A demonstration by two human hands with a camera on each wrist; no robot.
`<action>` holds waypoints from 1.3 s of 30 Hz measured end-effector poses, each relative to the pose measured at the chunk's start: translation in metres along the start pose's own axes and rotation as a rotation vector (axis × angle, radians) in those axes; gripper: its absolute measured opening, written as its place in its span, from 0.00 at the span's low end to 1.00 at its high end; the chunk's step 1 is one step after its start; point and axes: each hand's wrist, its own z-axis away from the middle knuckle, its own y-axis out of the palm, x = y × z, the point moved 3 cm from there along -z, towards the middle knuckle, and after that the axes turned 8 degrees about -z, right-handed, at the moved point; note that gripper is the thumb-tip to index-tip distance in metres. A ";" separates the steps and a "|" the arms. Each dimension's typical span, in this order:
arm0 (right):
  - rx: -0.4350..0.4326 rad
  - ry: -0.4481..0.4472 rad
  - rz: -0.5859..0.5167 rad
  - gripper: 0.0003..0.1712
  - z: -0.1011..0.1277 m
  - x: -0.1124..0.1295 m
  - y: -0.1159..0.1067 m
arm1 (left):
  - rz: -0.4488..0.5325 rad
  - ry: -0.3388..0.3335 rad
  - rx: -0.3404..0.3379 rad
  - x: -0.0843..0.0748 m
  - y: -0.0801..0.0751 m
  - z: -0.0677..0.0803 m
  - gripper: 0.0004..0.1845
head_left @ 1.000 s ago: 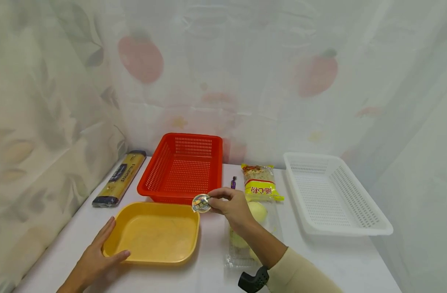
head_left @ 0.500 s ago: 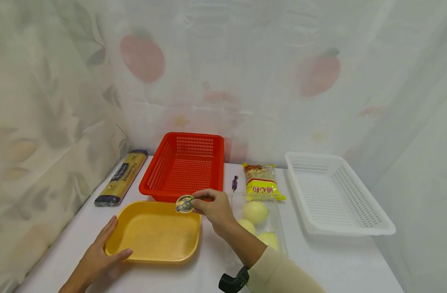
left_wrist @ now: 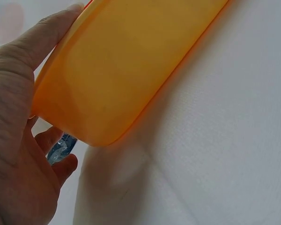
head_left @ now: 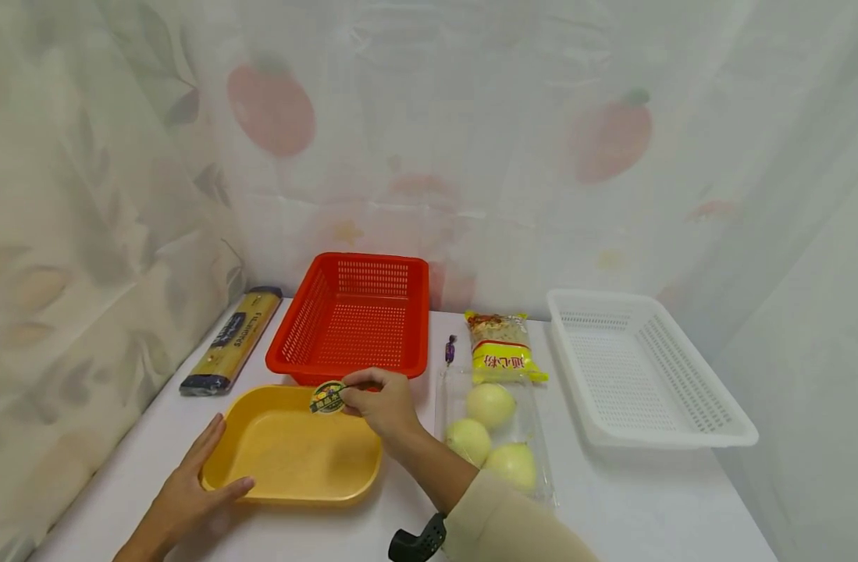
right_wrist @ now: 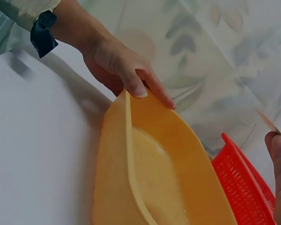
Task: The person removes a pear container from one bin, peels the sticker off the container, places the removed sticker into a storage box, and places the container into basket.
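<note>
The right hand [head_left: 379,402] pinches a small round sticker-like disc [head_left: 327,397] between thumb and fingertips and holds it over the far edge of the yellow tray [head_left: 288,488] — just in front of the red basket [head_left: 418,316]. The left hand [head_left: 186,499] rests against the tray's near left corner, fingers straight along the side and thumb on the rim, holding nothing else. The tray sits on the white table [head_left: 611,499]. To the right of the tray lies a clear pack of three onions [head_left: 492,433], with a yellow noodle packet [head_left: 499,347] behind it and a small purple candy [head_left: 450,349] beside that. A white basket [head_left: 710,425] stands at the far right — a long pasta box [head_left: 233,340] lies at the left by the curtain.
</note>
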 end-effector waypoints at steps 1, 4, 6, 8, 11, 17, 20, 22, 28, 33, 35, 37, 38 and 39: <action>-0.007 0.002 -0.001 0.08 -0.001 -0.002 0.002 | 0.003 0.005 -0.005 0.000 0.000 0.000 0.60; -0.025 0.009 -0.003 0.07 -0.003 -0.009 0.006 | 0.010 0.016 -0.018 -0.001 0.000 0.000 0.60; -0.043 0.016 0.004 0.07 -0.005 -0.014 0.007 | 0.017 0.022 -0.025 -0.001 0.000 0.000 0.60; -0.058 0.022 0.017 0.07 -0.005 -0.019 0.009 | 0.018 0.021 -0.025 -0.001 0.001 0.001 0.60; -0.079 0.030 0.037 0.06 -0.006 -0.026 0.011 | 0.020 0.030 -0.033 0.000 0.001 0.001 0.60; -0.093 0.027 0.054 0.06 -0.010 -0.041 0.016 | 0.029 0.051 -0.049 0.000 0.000 0.002 0.59; -0.104 0.027 0.064 0.06 -0.012 -0.049 0.019 | 0.023 0.027 -0.029 -0.001 0.000 0.001 0.60; -0.115 0.033 0.073 0.06 -0.013 -0.053 0.021 | 0.021 0.006 -0.011 -0.001 0.000 0.001 0.61; -0.173 0.058 0.102 0.06 -0.014 -0.061 0.023 | 0.019 -0.008 -0.002 0.000 0.002 0.000 0.62; -0.191 0.081 0.093 0.07 -0.017 -0.069 0.024 | 0.027 0.013 -0.028 0.001 0.002 0.002 0.61; -0.195 0.091 0.089 0.07 -0.018 -0.073 0.025 | 0.033 0.024 -0.041 0.000 0.001 0.002 0.60; -0.205 0.097 0.094 0.07 -0.019 -0.077 0.026 | 0.042 0.031 -0.048 0.000 0.001 0.003 0.60; -0.210 0.101 0.100 0.07 -0.019 -0.079 0.026 | 0.047 0.036 -0.053 -0.001 0.000 0.003 0.60; -0.215 0.102 0.105 0.07 -0.019 -0.081 0.026 | 0.051 0.038 -0.055 -0.001 0.000 0.003 0.60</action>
